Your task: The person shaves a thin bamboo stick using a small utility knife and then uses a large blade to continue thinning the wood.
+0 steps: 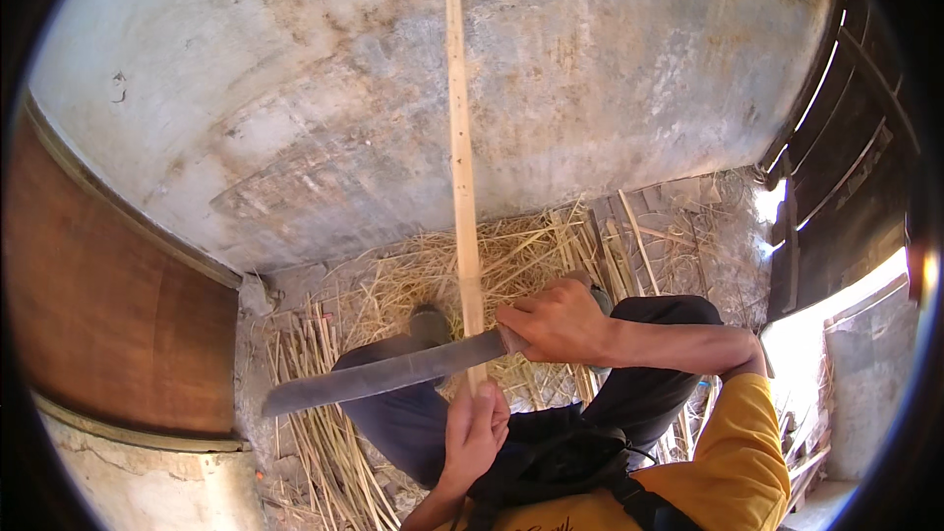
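Looking down, a seated person works a long pale bamboo strip (pixel 460 157) that runs straight away toward a stained wall (pixel 295 88). Left hand (pixel 474 433) grips its near end; right hand (pixel 556 320) is closed on a big knife (pixel 383 374) lying crosswise, seemingly touching the strip (contact unclear). Straw (pixel 531 246) covers the floor.
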Motion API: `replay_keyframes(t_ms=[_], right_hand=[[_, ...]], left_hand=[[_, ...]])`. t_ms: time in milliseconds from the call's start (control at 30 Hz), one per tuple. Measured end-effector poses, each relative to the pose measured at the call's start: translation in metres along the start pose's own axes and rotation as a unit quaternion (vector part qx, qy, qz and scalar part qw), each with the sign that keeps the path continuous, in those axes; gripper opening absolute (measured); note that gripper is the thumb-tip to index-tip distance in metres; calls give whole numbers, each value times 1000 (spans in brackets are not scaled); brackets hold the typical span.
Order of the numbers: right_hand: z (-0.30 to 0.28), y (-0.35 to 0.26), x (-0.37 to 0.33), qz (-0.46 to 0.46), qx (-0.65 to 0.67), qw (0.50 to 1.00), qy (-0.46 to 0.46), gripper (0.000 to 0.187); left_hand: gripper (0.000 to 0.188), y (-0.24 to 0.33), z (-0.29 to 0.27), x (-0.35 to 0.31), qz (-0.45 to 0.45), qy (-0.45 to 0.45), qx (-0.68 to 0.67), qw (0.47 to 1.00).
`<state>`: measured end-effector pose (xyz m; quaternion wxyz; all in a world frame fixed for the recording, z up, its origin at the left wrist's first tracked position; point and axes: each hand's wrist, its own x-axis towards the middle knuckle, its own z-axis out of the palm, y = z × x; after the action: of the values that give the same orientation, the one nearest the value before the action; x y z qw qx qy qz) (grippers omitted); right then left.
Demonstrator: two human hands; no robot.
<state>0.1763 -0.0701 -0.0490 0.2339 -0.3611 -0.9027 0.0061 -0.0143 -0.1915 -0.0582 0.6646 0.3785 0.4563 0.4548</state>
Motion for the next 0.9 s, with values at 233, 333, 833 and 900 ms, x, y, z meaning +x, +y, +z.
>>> replay_keyframes(t_ms=[233, 333, 833, 900], right_hand=[[-3, 34, 19, 101, 7, 995, 13, 32], [-8, 30, 19, 66, 5, 996, -59, 35], [-9, 13, 23, 57, 10, 998, -27, 20], [-1, 28, 30, 53, 29, 998, 9, 20]], left_hand=[[34, 13, 3, 16, 5, 15, 4, 1000], [27, 10, -2, 17, 14, -11, -10, 1000], [31, 18, 7, 10, -7, 31, 30, 999], [31, 14, 3, 15, 0, 32, 21, 999]])
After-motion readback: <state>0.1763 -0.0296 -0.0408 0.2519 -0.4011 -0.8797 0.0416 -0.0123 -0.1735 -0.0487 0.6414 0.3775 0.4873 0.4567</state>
